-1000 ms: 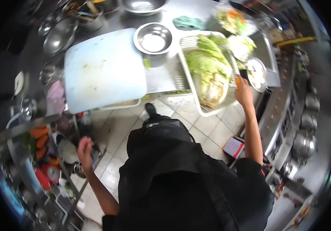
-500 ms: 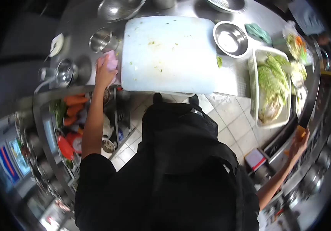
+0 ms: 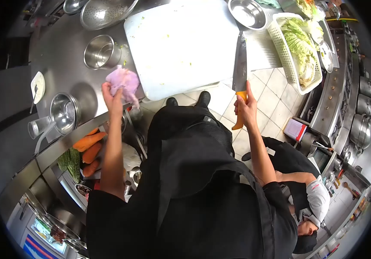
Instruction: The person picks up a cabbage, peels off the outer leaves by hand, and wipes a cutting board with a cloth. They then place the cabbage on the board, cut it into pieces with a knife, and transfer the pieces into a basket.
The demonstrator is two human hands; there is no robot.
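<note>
My left hand [image 3: 113,100] grips a crumpled pink cloth [image 3: 125,83] at the counter's front edge, left of the cutting board. In my right hand [image 3: 247,108] is a kitchen knife [image 3: 240,69] with a broad blade and a yellow-orange handle. Its blade points away from me, along the right side of the board. The white cutting board [image 3: 181,52] carries small green scraps. A steel pot [image 3: 101,52] stands just beyond the cloth.
A white basket [image 3: 287,56] of napa cabbage [image 3: 299,43] stands at the right beside a steel bowl [image 3: 248,14]. A colander [image 3: 105,13] and metal bowls [image 3: 64,113] are at the left. Another person [image 3: 310,190] is close behind on my right, near the stoves.
The knife has come from the far right to the board's right edge in my right hand. My left hand has lifted the bunched cloth. A co-worker has come into view on the right.
</note>
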